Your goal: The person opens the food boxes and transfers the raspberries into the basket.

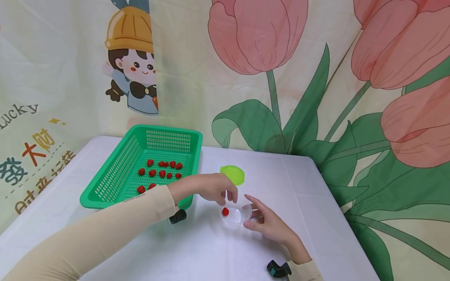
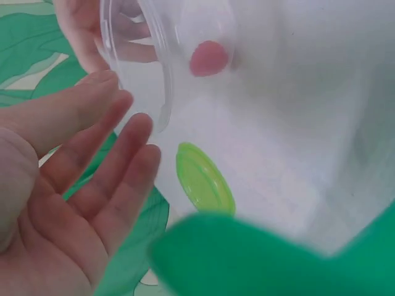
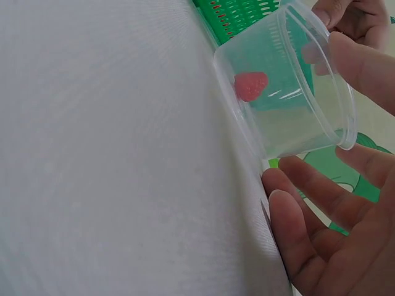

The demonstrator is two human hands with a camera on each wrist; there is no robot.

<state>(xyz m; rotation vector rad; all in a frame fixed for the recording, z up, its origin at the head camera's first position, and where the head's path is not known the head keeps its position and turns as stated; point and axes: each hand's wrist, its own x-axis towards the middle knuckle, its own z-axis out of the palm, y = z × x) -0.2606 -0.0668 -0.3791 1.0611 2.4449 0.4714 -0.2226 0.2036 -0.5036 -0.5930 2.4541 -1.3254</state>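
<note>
A clear plastic cup [image 1: 234, 215] stands on the table with one red raspberry [image 3: 251, 86] at its bottom. The right hand [image 1: 268, 222] holds the cup from the side, thumb and a finger touching its rim [image 3: 308, 92]; its other fingers spread beside the wall. Just above the cup's mouth hovers the left hand [image 1: 218, 188], fingers loosely bent and nothing between them in the left wrist view. A light green lid [image 1: 233, 175] lies flat behind the cup. The green basket [image 1: 105, 193], to the left, contains several more raspberries [image 1: 162, 173], partly hidden by the left forearm.
White cloth covers the table [image 1: 197, 249]. Behind it hangs a curtain [image 1: 186, 78] printed with tulips and a cartoon figure. The basket's high slatted walls rise near the left forearm.
</note>
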